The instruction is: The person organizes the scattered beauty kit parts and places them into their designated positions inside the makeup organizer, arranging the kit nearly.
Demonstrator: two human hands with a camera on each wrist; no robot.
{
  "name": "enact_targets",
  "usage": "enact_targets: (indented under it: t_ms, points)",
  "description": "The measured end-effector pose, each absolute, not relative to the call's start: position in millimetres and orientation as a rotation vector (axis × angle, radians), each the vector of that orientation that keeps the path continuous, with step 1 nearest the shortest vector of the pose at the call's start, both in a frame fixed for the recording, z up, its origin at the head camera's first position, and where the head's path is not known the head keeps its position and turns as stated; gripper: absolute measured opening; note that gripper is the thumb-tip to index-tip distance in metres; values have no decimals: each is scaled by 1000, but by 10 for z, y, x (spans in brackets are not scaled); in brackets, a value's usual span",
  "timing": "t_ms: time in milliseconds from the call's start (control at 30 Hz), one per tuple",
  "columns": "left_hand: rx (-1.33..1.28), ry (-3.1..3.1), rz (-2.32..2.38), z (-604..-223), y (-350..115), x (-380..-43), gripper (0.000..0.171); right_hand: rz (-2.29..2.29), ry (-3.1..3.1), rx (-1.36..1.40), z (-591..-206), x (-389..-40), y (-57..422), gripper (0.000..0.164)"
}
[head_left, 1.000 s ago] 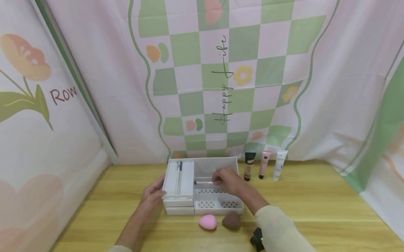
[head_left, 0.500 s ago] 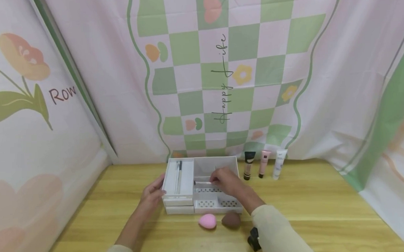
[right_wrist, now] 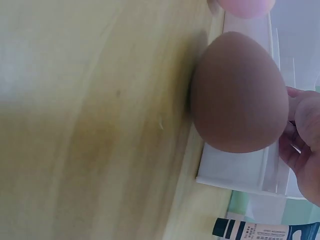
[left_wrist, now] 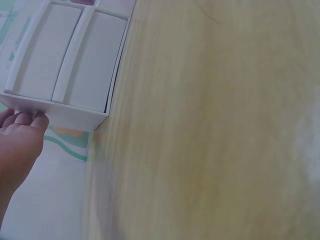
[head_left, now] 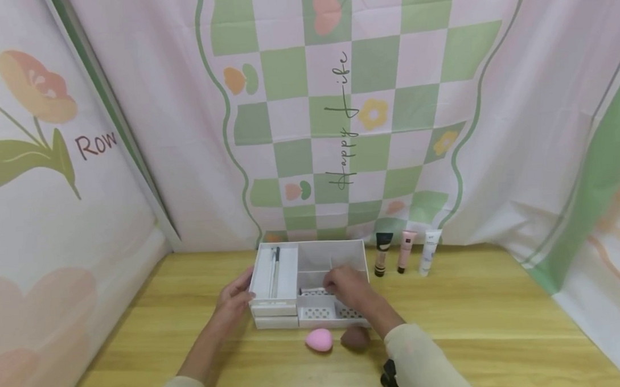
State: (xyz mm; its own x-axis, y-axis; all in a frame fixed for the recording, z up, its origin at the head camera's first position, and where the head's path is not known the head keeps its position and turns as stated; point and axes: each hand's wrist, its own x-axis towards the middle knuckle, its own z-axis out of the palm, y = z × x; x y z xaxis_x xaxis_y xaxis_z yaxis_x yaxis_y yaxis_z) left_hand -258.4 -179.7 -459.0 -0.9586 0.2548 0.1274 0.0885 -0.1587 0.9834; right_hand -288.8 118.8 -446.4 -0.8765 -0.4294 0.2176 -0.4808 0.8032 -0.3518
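Note:
A white desktop organizer (head_left: pixel 332 248) stands on the table. My left hand (head_left: pixel 235 296) rests against its left side; in the left wrist view, that hand's (left_wrist: pixel 22 145) fingertips press on the side wall beside the drawers (left_wrist: pixel 90 60). My right hand (head_left: pixel 349 286) reaches into the right-hand compartments and pinches a thin makeup brush (head_left: pixel 311 291), which lies roughly level over the patterned compartment floor. Slim brushes (head_left: pixel 276 277) lie lengthwise in the organizer's left top tray. In the right wrist view, a brown makeup sponge (right_wrist: pixel 240 92) partly covers the right hand (right_wrist: pixel 306 130).
In front of the organizer sit a pink makeup sponge (head_left: pixel 319 340) and the brown one. To its right stand a black-capped tube (head_left: pixel 380 256), a pink tube (head_left: pixel 406 253) and a white tube (head_left: pixel 429 255). A patterned curtain (head_left: pixel 333 118) hangs behind the table (head_left: pixel 488 312).
My right hand has moved slightly toward me and down with the makeup brush, from the middle compartment to the patterned row in front. The left hand stays in place.

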Motion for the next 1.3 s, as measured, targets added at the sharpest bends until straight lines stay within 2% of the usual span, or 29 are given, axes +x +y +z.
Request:
enact_targets:
  t_ms: [300,567,833,1300]
  points:
    - [404,1949,2290,-4587,-1794,-2561,72,783,-2843,659,-4542,-2861,1198,12]
    - [637,1934,2302,-4686,-1842,-2590,74,841,-2811,667,-4565,-2881,1229,11]
    - [367,1955,2277,-4574,-1790,-2561,73,877,-2822,658,-4551,-2895,1258,10]
    - [383,1946,2267,-4568,-1792,-2557,72,1010,-2795,624,-4379,-2775,1467,18]
